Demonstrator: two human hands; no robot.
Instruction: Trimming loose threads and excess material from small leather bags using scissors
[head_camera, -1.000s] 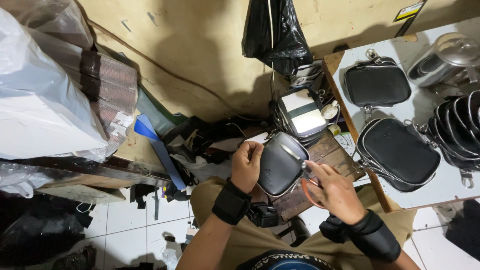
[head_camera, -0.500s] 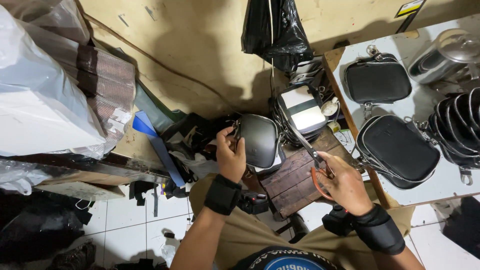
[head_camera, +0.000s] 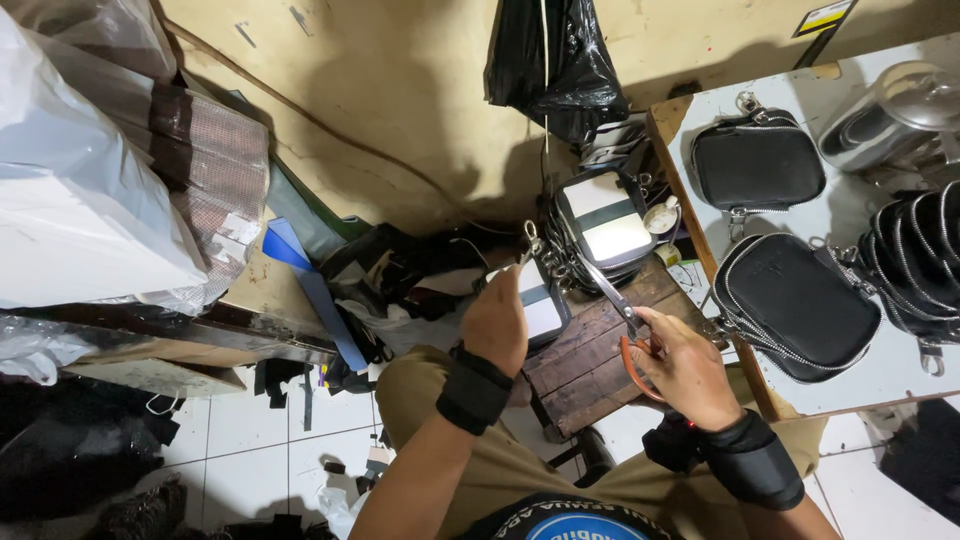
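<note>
Left hand (head_camera: 497, 322): fingers closed on a small black zip pouch (head_camera: 541, 303), grey-white lining up, beside the stack
Right hand (head_camera: 683, 362): fingers through the orange handles of steel scissors (head_camera: 612, 300), blades pointing at the pouch
Under both: dark slatted wooden stool (head_camera: 590, 355)
Behind: stack of matching pouches (head_camera: 608, 222)
Right: white table (head_camera: 880, 370) with finished black pouches

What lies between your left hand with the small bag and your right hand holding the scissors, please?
In the head view, between the left hand and right hand lies the bare dark wooden board, crossed above by the scissors blades.
</note>
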